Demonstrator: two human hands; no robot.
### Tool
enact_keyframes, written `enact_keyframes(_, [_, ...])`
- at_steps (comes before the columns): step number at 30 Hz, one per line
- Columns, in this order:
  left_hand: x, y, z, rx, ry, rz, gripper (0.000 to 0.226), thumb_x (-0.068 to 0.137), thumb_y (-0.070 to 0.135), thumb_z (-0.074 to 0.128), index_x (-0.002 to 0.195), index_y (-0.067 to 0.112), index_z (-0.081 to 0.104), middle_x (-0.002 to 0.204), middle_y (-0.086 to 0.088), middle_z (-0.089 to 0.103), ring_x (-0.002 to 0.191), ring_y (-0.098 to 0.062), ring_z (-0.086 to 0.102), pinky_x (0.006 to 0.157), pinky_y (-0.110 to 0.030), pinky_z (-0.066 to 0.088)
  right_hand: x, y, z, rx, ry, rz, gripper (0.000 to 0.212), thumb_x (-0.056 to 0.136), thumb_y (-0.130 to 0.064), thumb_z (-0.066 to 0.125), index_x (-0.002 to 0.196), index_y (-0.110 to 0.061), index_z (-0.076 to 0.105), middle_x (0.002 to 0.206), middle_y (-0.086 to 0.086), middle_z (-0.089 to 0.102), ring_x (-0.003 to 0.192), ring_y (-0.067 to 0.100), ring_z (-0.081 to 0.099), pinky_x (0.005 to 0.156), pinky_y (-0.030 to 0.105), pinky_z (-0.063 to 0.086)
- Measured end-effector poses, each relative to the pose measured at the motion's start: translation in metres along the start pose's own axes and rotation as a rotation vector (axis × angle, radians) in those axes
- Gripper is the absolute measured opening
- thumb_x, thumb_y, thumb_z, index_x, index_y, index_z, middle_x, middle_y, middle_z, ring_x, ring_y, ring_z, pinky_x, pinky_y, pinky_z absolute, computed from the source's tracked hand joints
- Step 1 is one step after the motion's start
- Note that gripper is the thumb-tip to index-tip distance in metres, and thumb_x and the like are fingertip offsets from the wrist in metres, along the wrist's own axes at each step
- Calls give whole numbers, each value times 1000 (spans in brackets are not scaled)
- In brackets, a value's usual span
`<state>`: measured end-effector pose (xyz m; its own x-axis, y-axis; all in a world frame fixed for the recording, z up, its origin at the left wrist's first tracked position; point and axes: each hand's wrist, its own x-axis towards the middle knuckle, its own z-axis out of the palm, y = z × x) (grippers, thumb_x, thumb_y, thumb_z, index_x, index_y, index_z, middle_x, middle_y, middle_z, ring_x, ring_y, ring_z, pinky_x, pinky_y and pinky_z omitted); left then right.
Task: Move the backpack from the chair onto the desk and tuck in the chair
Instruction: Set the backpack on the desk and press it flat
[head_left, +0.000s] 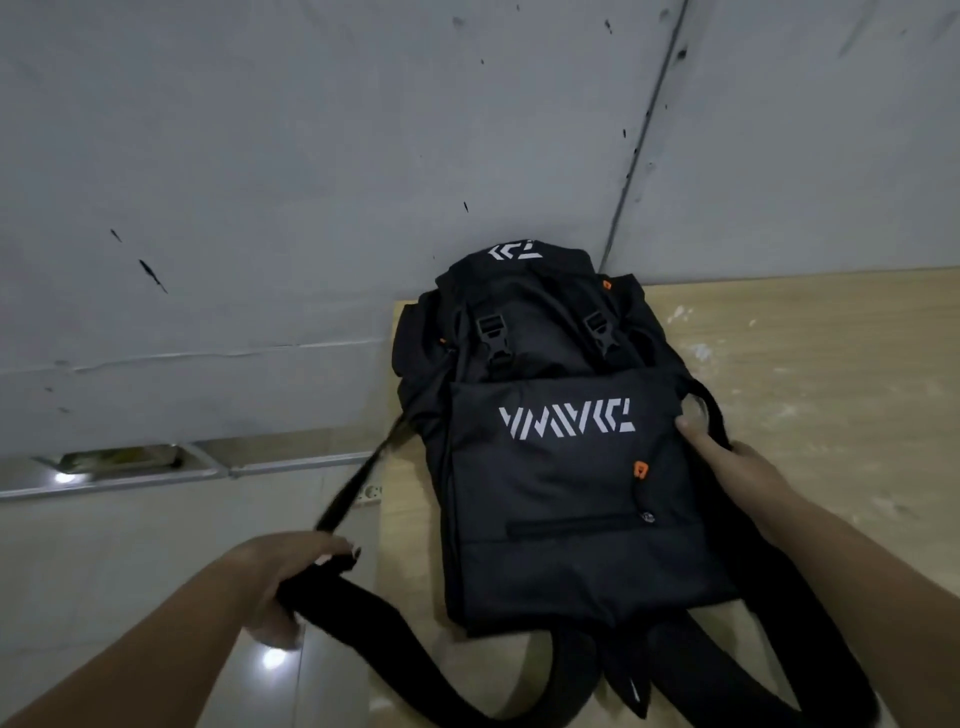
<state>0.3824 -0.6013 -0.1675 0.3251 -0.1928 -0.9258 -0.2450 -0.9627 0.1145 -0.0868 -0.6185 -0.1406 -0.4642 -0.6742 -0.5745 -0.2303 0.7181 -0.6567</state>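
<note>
A black backpack (550, 467) with white lettering and small orange zip pulls lies flat on the light wooden desk (810, 374), its top end against the wall corner. My left hand (291, 577) is closed around one of its black shoulder straps, beyond the desk's left edge. My right hand (727, 462) grips the backpack's right side, with the thumb on the front panel. A second strap loops round behind my right wrist. The chair is out of view.
A grey wall (260, 208) rises behind and left of the desk, meeting another wall at the corner. Left of the desk, glossy pale floor tiles (130, 571) reflect lights. A white socket strip (371, 493) shows at the desk's left edge.
</note>
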Motion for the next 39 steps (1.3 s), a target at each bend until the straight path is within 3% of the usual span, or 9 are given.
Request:
enact_keyframes(2, [-2, -4, 4, -2, -74, 110, 25, 86, 18, 71, 102, 1, 63, 84, -20, 72, 76, -30, 65, 64, -31, 53, -2, -9, 12, 68, -79, -57, 104, 55, -79, 71, 133, -12, 53, 129, 5, 62, 108, 25, 64, 86, 36, 50])
enact_keyframes(8, [-47, 87, 55, -249, 81, 1034, 6, 96, 22, 59, 100, 27, 59, 95, 7, 68, 85, -8, 64, 66, -17, 49, 0, -27, 37, 235, -183, -223, 42, 77, -30, 78, 114, -14, 68, 104, 6, 76, 88, 22, 74, 79, 38, 58])
enact_keyframes(14, [-32, 76, 91, 165, 405, 827, 64, 83, 41, 61, 126, 0, 38, 135, -17, 39, 125, -36, 42, 103, -46, 41, -11, -23, 11, 9, -94, -289, 81, 69, -54, 78, 137, -24, 46, 130, -3, 59, 107, 20, 62, 82, 33, 50])
enact_keyframes(18, [-43, 61, 61, 336, 414, 954, 70, 75, 26, 67, 131, 18, 27, 130, -12, 44, 106, -32, 57, 85, -39, 51, -30, 4, -29, -294, -99, -75, 118, 45, -72, 82, 138, -16, 37, 133, 8, 53, 117, 32, 56, 91, 40, 48])
enact_keyframes(21, [-35, 30, 30, 679, 572, 634, 103, 70, 51, 75, 145, 18, 12, 139, -17, 37, 110, -35, 59, 79, -39, 54, -54, 36, -49, -421, -374, -7, 108, 41, -36, 96, 133, -24, 40, 117, -2, 63, 99, 13, 64, 79, 27, 55])
enact_keyframes(25, [-40, -11, 35, 310, 91, 166, 86, 67, 41, 77, 130, 11, 27, 93, -11, 56, 66, -21, 60, 49, -27, 50, -60, 60, -26, -723, -263, -196, 79, 76, -16, 69, 146, -15, 34, 136, 14, 57, 119, 29, 56, 90, 29, 44])
enact_keyframes(28, [-38, -20, 39, 309, 21, 385, 54, 76, 24, 73, 112, 11, 35, 91, -11, 58, 68, -20, 60, 50, -25, 47, -54, 59, -16, -620, -36, -250, 53, 85, -11, 61, 136, -14, 47, 124, 18, 64, 107, 37, 62, 78, 33, 44])
enact_keyframes(33, [-53, 41, 45, -25, 458, 1124, 30, 87, 21, 71, 103, 8, 50, 98, -6, 60, 91, -22, 58, 69, -32, 47, -36, 44, -33, 6, 21, -72, 29, 85, 14, 49, 111, 5, 59, 102, 24, 67, 80, 35, 62, 72, 46, 49])
enact_keyframes(39, [-51, 71, 89, 114, 454, 954, 33, 96, 24, 60, 74, 0, 53, 95, -30, 66, 94, -39, 64, 84, -42, 50, -26, 12, -32, 271, -103, 155, 45, 86, -46, 37, 103, -13, 61, 95, 14, 66, 83, 32, 59, 73, 42, 46])
